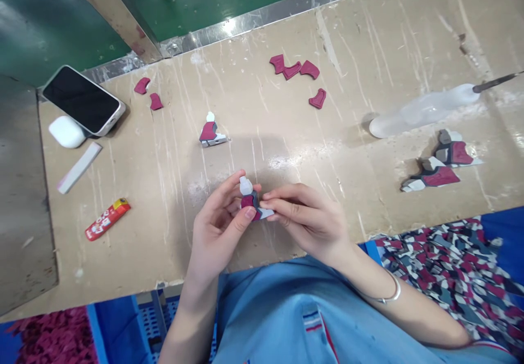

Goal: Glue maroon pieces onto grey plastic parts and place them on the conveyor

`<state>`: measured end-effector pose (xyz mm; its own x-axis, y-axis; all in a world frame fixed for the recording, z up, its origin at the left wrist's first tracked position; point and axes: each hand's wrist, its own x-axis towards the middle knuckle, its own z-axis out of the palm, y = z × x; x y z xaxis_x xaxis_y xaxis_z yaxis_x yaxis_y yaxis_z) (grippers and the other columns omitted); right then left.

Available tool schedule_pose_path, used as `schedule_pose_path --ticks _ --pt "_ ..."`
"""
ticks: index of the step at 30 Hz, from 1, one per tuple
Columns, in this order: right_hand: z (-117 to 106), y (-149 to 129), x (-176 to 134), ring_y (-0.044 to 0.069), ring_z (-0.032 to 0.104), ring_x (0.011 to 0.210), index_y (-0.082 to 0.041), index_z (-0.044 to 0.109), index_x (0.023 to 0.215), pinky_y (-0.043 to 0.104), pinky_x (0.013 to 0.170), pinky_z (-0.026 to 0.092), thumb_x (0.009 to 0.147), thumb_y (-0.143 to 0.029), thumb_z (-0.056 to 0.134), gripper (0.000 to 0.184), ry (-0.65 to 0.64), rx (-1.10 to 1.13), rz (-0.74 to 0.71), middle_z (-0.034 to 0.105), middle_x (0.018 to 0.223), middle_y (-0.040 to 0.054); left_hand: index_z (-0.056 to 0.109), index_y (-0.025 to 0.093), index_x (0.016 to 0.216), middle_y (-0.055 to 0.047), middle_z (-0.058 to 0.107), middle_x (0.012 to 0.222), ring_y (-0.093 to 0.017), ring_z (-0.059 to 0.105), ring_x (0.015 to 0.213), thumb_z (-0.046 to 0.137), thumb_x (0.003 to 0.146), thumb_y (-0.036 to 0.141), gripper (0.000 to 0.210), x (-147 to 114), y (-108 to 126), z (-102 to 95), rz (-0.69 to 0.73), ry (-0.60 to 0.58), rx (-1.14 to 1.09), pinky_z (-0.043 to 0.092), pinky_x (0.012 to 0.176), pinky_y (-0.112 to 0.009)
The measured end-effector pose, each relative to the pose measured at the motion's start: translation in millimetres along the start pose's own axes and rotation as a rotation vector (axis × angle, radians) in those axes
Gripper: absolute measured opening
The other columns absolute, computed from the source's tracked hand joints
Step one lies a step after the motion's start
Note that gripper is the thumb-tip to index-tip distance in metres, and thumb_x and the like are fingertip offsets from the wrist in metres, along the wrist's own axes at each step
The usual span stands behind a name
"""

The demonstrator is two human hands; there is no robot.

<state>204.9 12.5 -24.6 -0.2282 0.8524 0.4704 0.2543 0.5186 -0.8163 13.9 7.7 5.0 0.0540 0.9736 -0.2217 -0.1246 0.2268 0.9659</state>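
Observation:
Between my two hands is a small plastic part (249,202) in maroon, dark grey and white, with a pale knob at its top. My left hand (221,225) grips it from the left, the thumb pressed on its maroon face. The fingers of my right hand (309,214) pinch its white tip on the right side. A similar assembled part (209,131) lies on the table just beyond my hands. Loose maroon pieces (292,70) rest farther back, with two more maroon pieces (155,101) at the back left.
A phone (82,99), a white case (67,131), a pale strip (79,168) and a red packet (107,220) lie left. To the right are a translucent bottle (426,111) and two assembled parts (440,177). Blue bins (117,328) of parts stand below the table edge.

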Motion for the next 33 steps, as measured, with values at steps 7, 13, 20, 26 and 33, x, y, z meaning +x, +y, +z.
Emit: schedule_pose_path --ticks 7,13,20,26,33 --pt "0.7 -17.0 6.5 0.024 0.076 0.131 -0.031 0.063 0.154 0.039 0.110 0.067 0.109 -0.040 0.068 0.047 0.004 0.354 0.343 0.074 0.147 0.0118 0.072 0.039 0.146 -0.003 0.079 0.137 -0.024 0.076 0.125 0.079 0.099 0.018 0.052 -16.6 3.6 9.0 0.240 0.071 0.315 0.063 0.112 -0.038" --pt "8.1 -18.5 11.5 0.020 0.083 0.111 -0.031 0.071 0.146 0.031 0.093 0.072 0.109 -0.046 0.068 0.041 -0.133 0.649 0.498 0.084 0.128 0.0059 0.068 0.039 0.148 -0.005 0.065 0.132 -0.020 0.069 0.120 0.076 0.100 0.015 0.054 -16.3 0.9 10.6 0.368 0.030 0.440 0.063 0.100 -0.030" --pt "14.3 -18.0 13.4 0.021 0.085 0.101 -0.027 0.082 0.129 0.033 0.094 0.072 0.108 -0.048 0.068 0.033 -0.099 0.695 0.531 0.087 0.113 0.0057 0.062 0.028 0.108 0.000 0.053 0.106 -0.014 0.063 0.098 0.082 0.087 0.004 0.038 -15.6 -5.3 20.1 0.452 0.181 0.361 0.063 0.090 -0.027" --pt "14.1 -15.8 16.4 0.024 0.085 0.102 -0.027 0.083 0.128 0.037 0.094 0.073 0.106 -0.052 0.070 0.036 -0.091 0.685 0.543 0.087 0.111 0.0073 0.058 0.027 0.106 0.001 0.055 0.106 -0.013 0.064 0.098 0.082 0.086 0.002 0.040 -14.0 -7.4 17.6 0.437 0.189 0.321 0.062 0.089 -0.025" --pt "14.4 -19.6 21.3 0.022 0.085 0.099 -0.027 0.088 0.116 0.034 0.094 0.071 0.102 -0.052 0.076 0.031 -0.043 0.821 0.654 0.088 0.105 0.0058 0.057 0.026 0.107 0.000 0.057 0.106 -0.012 0.069 0.096 0.082 0.083 -0.002 0.045 -9.3 -7.2 16.5 0.452 0.153 0.305 0.066 0.088 -0.024"
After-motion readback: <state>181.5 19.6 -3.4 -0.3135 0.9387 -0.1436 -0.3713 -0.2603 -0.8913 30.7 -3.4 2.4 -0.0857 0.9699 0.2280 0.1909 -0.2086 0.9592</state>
